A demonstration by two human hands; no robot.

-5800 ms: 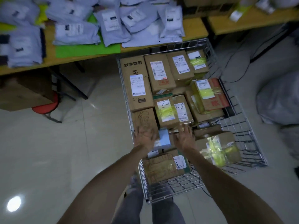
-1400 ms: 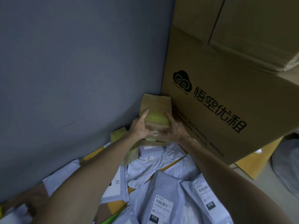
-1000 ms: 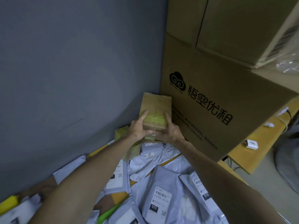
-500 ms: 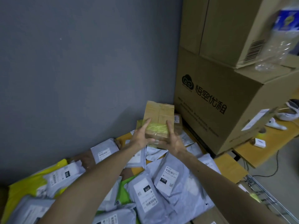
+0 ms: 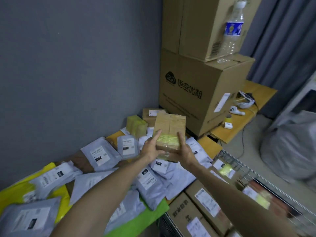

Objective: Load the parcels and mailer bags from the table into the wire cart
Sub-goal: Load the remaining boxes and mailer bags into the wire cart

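I hold a small brown cardboard parcel [image 5: 169, 127] with yellow-green tape in the air above the table. My left hand [image 5: 151, 147] grips its left side and my right hand [image 5: 185, 151] grips its right side, thumbs on top. A second flat parcel [image 5: 168, 157] seems to sit under it between my palms. Grey mailer bags [image 5: 100, 154] with white labels lie spread over the table [image 5: 208, 144] below. The wire cart [image 5: 256, 178] stands at the lower right, holding several brown boxes [image 5: 203, 202].
Two big cardboard boxes [image 5: 196, 93] are stacked in the far corner against the grey wall, a water bottle [image 5: 230, 31] on top. More small parcels [image 5: 136, 125] lie by the wall. A headset and controller [image 5: 242, 103] lie on the table at right. A grey sack [image 5: 290, 147] sits on the floor.
Both hands have lifted the parcel away from the corner by the big box and drawn it back toward me. My view has swung right, and the cart has come into sight.
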